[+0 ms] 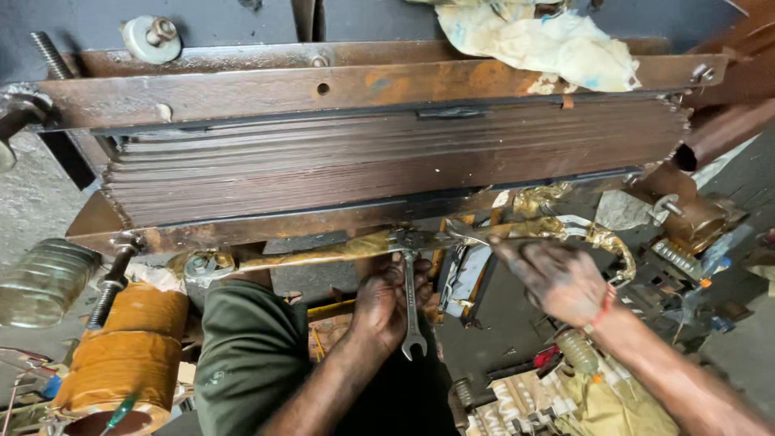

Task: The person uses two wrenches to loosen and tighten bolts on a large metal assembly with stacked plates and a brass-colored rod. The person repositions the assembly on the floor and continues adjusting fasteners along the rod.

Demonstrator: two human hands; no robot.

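A: Knee in green trousers (242,355) sits closest, bottom centre. Just beside it the left hand (381,307), fingers curled round the shaft of a silver spanner (412,303).

B: Spanner position?

A: Hangs approx. vertical. Top end is on a bolt (409,240) under the rusty lower clamp bar (242,228) of the laminated core (387,157); open-jaw end points down, free of the hand.

B: R hand?

A: Right hand (557,278) is half closed, thumb and fingers pinched on a thin second tool (484,236) that runs left to the same bolt. Can't tell what kind of tool, too small and greasy. Red thread at the wrist.

B: Containers?

A: Clear plastic bottle (40,278) at far left, contents not visible. No other vessel I can make out. Below it a coil wrapped in orange tape (121,355), threaded rod (109,282) above the coil.

B: Else?

A: Crumpled white cloth (549,40) on the upper bar, top right. Yellowish insulating tape (323,254) along the strip under the core. Grey floor (32,202) w/ scattered parts at right.
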